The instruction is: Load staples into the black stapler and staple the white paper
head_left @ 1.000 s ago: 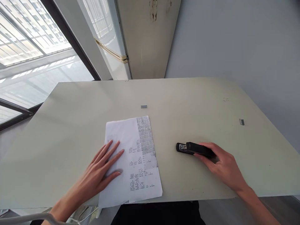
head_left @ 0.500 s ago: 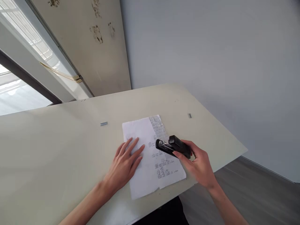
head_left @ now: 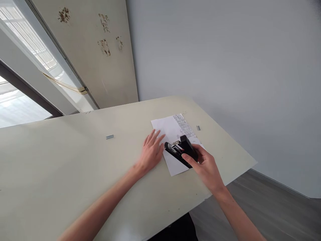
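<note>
Left hand (head_left: 151, 152): bare, palm down, fingers loosely spread and slightly blurred, over the left margin of the paper.

Right hand (head_left: 207, 167): bare, gripping the rear of a black stapler (head_left: 187, 147), thumb on the near side, fingers around the far side.

Stapler: tilted over the paper, nose toward the left hand, top and base parted at the front, silver metal visible between; contact with the paper cannot be told.

White rectangular paper sheet (head_left: 172, 129): on an off-white smooth-topped table (head_left: 75, 167), toward its right edge; dense printed lines at the sheet's far right corner.

Small grey metallic strip, first (head_left: 109, 137): left of the paper, nearer the table's far edge than its near edge.

Small grey metallic strip, second (head_left: 198, 128): right of the paper, near the table's right edge.

Beyond the far edge: cream cabinet-like panel (head_left: 107, 73), brown-stained; plain grey-blue wall (head_left: 213, 57).

Below the near right corner: grey floor (head_left: 240, 201).
</note>
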A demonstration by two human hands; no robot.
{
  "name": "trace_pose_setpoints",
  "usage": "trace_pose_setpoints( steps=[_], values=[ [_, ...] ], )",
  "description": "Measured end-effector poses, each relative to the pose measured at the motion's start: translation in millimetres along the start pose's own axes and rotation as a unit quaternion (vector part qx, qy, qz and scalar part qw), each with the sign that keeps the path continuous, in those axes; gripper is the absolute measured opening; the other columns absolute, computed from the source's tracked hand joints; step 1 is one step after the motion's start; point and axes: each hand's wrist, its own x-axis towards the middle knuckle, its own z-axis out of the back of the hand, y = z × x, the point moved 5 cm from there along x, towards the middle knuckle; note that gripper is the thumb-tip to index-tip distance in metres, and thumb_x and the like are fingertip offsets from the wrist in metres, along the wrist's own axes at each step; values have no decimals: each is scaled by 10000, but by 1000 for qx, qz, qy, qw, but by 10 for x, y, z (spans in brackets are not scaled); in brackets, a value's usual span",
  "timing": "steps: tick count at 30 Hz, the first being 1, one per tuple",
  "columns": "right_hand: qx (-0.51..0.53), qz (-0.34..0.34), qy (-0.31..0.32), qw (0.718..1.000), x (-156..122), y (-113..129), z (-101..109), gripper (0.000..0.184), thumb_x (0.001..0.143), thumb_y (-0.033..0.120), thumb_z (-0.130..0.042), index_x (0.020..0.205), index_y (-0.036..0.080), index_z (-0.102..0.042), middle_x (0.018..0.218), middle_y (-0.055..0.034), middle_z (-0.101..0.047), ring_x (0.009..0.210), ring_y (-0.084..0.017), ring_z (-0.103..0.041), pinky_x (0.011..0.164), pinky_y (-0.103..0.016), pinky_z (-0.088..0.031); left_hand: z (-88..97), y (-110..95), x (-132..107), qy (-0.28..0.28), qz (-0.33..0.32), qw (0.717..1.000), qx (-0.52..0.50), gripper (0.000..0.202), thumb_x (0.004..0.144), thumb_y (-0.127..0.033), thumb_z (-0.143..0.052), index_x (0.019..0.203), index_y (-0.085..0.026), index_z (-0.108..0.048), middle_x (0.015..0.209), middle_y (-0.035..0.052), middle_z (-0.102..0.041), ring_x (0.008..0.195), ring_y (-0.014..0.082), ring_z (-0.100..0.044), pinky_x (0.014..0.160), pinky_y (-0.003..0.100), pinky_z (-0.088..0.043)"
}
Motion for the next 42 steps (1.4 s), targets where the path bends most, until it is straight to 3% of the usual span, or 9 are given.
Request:
trace_pose_setpoints(
  steps=[3,5,8,11,15,20,26,31,42],
  values=[
    [-5,11,39,999,94,39,-185,474,875,608,-753,1180,247,-717,1126,-75,-777,972,-259,-706,817,-379,-590,412,263,-327,-22,42,996,-71,360,1091,-312,-425,1391,-218,-601,1498,98,-618,1477,280,-490,1210,492,-410],
    [-17,22,72,997,176,69,-365,456,877,610,-747,1163,255,-724,1054,-56,-773,902,-240,-692,785,-370,-586,678,467,-580,-22,112,987,-109,318,1093,-372,-433,1256,-241,-673,1343,68,-710,1172,243,-688,993,393,-552],
    [-36,51,125,990,306,131,-701,412,876,593,-752,1131,271,-728,968,-29,-760,846,-226,-678,758,-361,-579,995,682,-917,-28,221,966,-130,318,1078,-447,-471,1104,-250,-720,1083,32,-770,823,196,-686,731,312,-526],
    [-42,93,186,977,412,207,-1066,362,889,551,-749,1133,285,-717,959,-15,-762,851,-226,-691,761,-364,-584,1161,740,-1099,-52,257,949,-171,307,1053,-470,-519,1059,-240,-723,1025,28,-767,860,200,-688,766,304,-501],
    [-66,161,243,954,500,274,-1449,341,906,498,-749,1180,304,-695,1034,-8,-776,896,-226,-711,798,-373,-583,1177,773,-1157,-87,275,936,-202,299,1039,-459,-533,1089,-229,-718,1008,38,-763,884,209,-697,776,312,-487],
    [-128,226,263,929,546,260,-1666,265,931,461,-740,1155,323,-712,1048,2,-781,926,-229,-715,823,-377,-574,1141,842,-1194,-142,290,923,-211,264,1026,-421,-545,1116,-225,-696,1054,51,-755,961,217,-696,807,319,-492],
    [-109,200,286,931,535,181,-1674,358,976,543,-660,1245,311,-710,1184,-35,-779,1009,-247,-728,850,-384,-588,1117,882,-1241,-169,314,903,-241,234,1011,-408,-578,1121,-225,-673,1090,56,-741,1049,226,-689,816,315,-506],
    [-24,119,231,965,574,90,-1614,424,1110,533,-369,1253,284,-681,1250,-44,-770,1257,-235,-664,1108,-427,-482,1117,863,-1233,-171,314,897,-259,218,1011,-397,-580,1111,-223,-667,1095,53,-729,1054,218,-684,863,319,-512],
    [-24,114,168,979,549,27,-1617,401,1106,556,-366,1262,278,-608,1232,-61,-765,1191,-235,-679,1098,-444,-485,1237,866,-1289,-233,332,884,-233,181,1023,-388,-563,1070,-239,-653,1104,42,-705,1052,216,-656,893,328,-487]
  ],
)
